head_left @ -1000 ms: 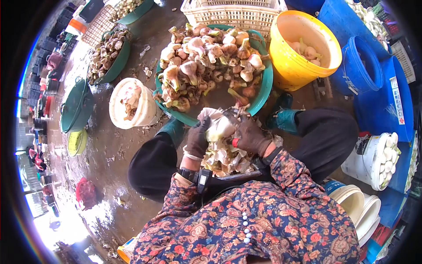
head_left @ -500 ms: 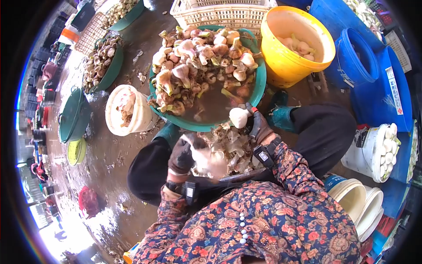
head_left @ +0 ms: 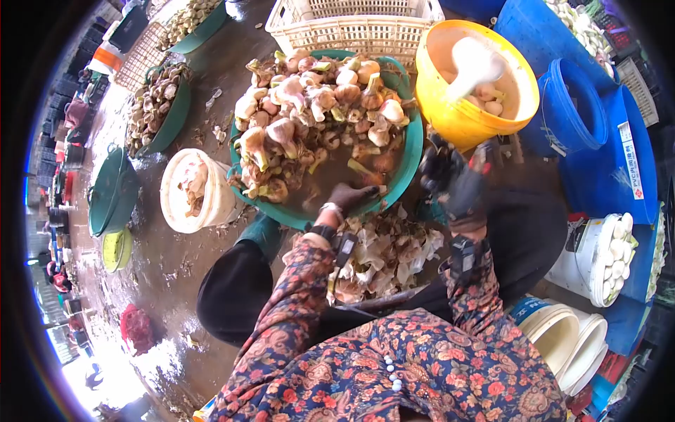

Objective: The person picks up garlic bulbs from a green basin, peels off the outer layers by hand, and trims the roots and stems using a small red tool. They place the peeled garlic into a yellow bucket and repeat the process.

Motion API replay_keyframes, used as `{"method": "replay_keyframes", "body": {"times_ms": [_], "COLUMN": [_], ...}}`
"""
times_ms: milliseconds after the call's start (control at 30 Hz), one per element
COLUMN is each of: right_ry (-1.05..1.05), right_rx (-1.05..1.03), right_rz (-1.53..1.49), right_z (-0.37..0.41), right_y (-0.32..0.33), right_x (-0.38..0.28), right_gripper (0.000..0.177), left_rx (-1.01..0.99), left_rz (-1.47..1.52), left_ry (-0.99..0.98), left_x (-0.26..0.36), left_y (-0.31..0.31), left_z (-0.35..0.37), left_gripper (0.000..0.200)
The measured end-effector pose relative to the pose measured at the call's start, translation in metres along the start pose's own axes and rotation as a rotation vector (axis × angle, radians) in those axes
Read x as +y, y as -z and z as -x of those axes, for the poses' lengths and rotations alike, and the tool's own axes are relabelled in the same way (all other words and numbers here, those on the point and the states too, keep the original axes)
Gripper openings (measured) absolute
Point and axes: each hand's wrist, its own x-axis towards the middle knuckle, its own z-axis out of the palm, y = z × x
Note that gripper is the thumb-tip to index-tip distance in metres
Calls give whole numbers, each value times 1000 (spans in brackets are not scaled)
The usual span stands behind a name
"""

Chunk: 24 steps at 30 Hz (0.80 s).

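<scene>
My left hand [head_left: 348, 200], in a dark glove, reaches over the near rim of a green tub [head_left: 416, 158] of unpeeled garlic bulbs [head_left: 281, 133]. One digit stretches out to the right; the others are partly hidden, and no bulb shows in it. My right hand [head_left: 460, 184], gloved and smeared by motion, has its fingers spread just below a yellow bucket [head_left: 439, 105]. A blurred white garlic bulb [head_left: 478, 67] is in the air at the bucket's mouth, apart from my hand. Peeled bulbs [head_left: 489, 98] lie inside the bucket.
Papery garlic skins [head_left: 383, 260] are heaped between my legs. A white bucket [head_left: 172, 200] with skins stands left of the tub, and a cream crate [head_left: 351, 39] behind it. At right are blue tubs [head_left: 608, 148] and a white bucket [head_left: 580, 257] of peeled garlic.
My right hand has moved up and right and let go of the white bulb, now over the yellow bucket. My left hand has left the skins for the green tub.
</scene>
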Motion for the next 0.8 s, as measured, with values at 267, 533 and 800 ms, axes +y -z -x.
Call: {"method": "replay_keyframes", "body": {"times_ms": [267, 533, 800], "right_ry": [384, 88, -107], "right_rx": [456, 162, -107], "right_rz": [1487, 1951, 1223], "right_z": [-22, -14, 1], "right_y": [82, 56, 56], "right_x": [73, 106, 121], "right_gripper": [16, 23, 29], "left_rx": [-245, 247, 306], "left_rz": [239, -666, -690], "left_ry": [79, -474, -482], "left_x": [2, 66, 62], "left_y": [-28, -3, 23], "left_z": [-33, 122, 160], "left_gripper": [39, 46, 53]}}
